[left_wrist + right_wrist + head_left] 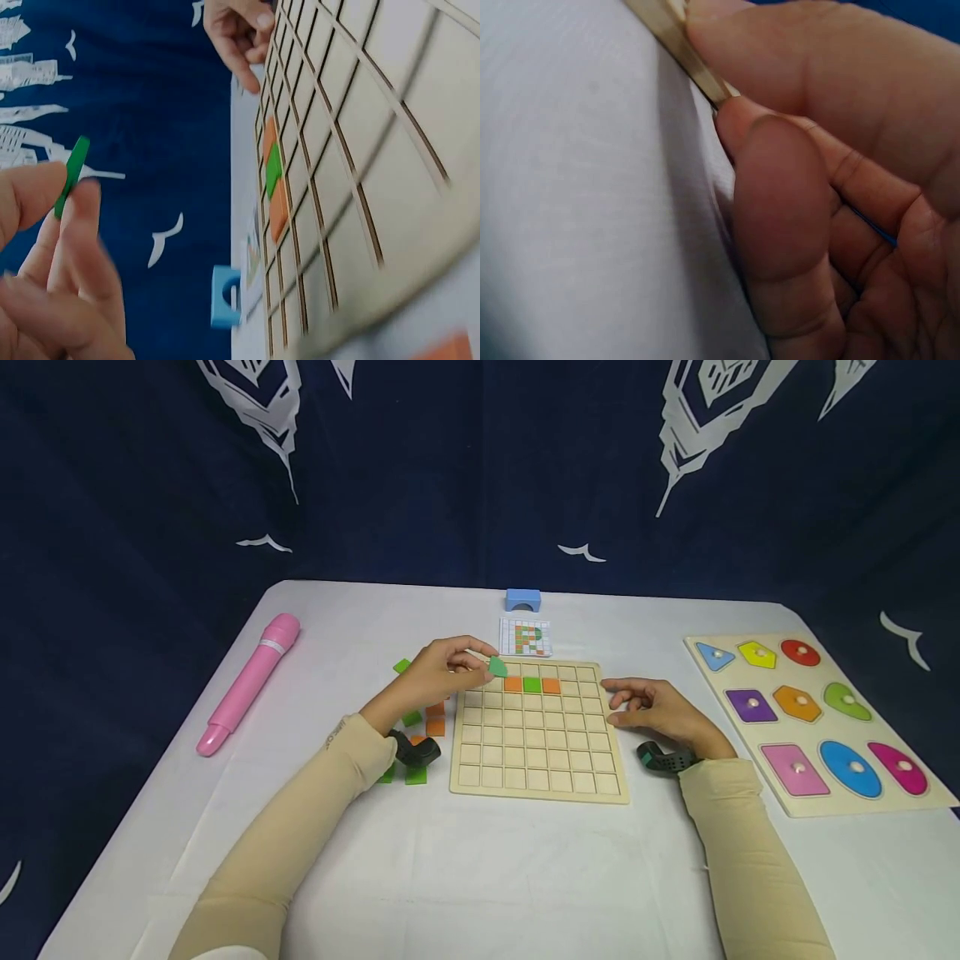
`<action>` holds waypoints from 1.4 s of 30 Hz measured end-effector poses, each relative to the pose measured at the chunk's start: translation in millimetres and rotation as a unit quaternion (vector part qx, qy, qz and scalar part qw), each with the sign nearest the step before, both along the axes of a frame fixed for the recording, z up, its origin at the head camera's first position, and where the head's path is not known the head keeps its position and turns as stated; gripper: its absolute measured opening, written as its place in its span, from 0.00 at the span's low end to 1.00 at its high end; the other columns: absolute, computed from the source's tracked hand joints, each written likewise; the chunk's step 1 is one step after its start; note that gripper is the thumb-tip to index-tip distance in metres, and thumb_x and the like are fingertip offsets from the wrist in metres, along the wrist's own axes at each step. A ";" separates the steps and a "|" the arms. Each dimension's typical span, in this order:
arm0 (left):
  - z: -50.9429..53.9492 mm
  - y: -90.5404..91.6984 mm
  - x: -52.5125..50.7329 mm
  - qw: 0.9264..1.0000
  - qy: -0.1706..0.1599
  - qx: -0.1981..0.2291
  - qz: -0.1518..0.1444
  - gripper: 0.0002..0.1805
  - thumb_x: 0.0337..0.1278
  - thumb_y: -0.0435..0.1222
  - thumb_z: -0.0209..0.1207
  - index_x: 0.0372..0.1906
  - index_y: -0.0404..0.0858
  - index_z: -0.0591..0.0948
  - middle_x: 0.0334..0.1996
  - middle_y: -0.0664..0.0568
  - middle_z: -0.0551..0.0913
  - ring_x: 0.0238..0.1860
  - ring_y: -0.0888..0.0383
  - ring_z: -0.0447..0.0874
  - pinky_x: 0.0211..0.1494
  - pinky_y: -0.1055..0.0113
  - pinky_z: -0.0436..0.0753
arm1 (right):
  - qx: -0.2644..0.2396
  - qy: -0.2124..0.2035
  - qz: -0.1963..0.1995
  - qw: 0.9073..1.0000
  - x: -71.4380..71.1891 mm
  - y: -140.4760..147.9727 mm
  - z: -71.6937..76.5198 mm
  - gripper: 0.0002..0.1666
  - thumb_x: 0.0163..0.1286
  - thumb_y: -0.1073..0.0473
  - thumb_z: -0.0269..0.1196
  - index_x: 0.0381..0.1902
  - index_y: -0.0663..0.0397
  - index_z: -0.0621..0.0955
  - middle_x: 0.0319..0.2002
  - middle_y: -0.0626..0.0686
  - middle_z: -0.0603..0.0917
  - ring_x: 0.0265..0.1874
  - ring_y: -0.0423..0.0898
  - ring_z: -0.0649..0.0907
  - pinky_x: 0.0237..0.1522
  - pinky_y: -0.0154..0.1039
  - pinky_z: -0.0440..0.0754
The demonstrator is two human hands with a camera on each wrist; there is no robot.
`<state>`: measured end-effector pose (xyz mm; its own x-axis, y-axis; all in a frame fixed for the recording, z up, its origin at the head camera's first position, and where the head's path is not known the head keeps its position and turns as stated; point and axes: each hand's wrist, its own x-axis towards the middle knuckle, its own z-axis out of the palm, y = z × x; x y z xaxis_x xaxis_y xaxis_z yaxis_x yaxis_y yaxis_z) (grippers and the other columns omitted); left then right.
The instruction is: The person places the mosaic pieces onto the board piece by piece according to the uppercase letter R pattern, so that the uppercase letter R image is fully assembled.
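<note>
The left hand (444, 670) pinched a green piece (497, 667) between thumb and fingers, near the upper left part of the wooden grid board (543, 756), in the middle of the frame. The right hand (660, 710) touched the board's right edge with bent fingers; whether it gripped this edge, I could not tell. Three tiles (532, 685), orange, green and orange, lay side by side in the board's upper part. Loose tiles (435, 727) lay to the left on the bench (480, 877), some partly hidden by the left arm.
</note>
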<state>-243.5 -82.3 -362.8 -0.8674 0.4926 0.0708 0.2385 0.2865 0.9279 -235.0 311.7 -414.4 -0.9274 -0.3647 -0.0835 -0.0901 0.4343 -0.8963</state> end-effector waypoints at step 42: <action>-39.4 135.3 -19.5 0.991 -0.059 0.021 0.118 0.19 0.72 0.41 0.71 0.63 0.42 0.85 0.47 0.52 0.93 0.37 0.60 0.87 0.43 0.68 0.78 | 0.004 0.004 0.007 1.000 -0.7 -1.0 2.1 0.38 0.69 0.72 0.72 0.73 0.79 0.72 0.42 0.48 0.84 0.32 0.39 0.75 0.36 0.30 0.76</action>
